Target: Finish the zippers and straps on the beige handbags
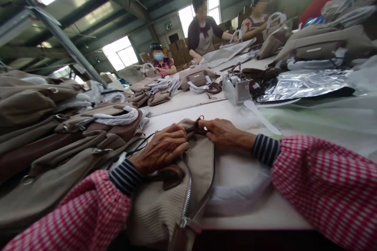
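Observation:
A taupe handbag (153, 211) lies lengthwise before me at the table's front edge, its metal zipper (188, 194) undone along the top. My left hand (165, 147) is closed, fingers curled over the bag's far end beside the zipper. A brown leather handle (173, 175) shows just below that hand. With thumb and fingers pinched, my right hand (224, 131) grips the far corner of the same bag, near a small metal ring (201, 117). The exact piece between its fingertips is partly hidden.
Piled taupe bags (59, 164) crowd the left side. Ahead are a tape dispenser (237, 88), a finished-looking bag (196, 78) and brown straps. Silvery plastic film (306, 82) and translucent sheets lie to the right. Across the white table (173, 111), several people handle bags.

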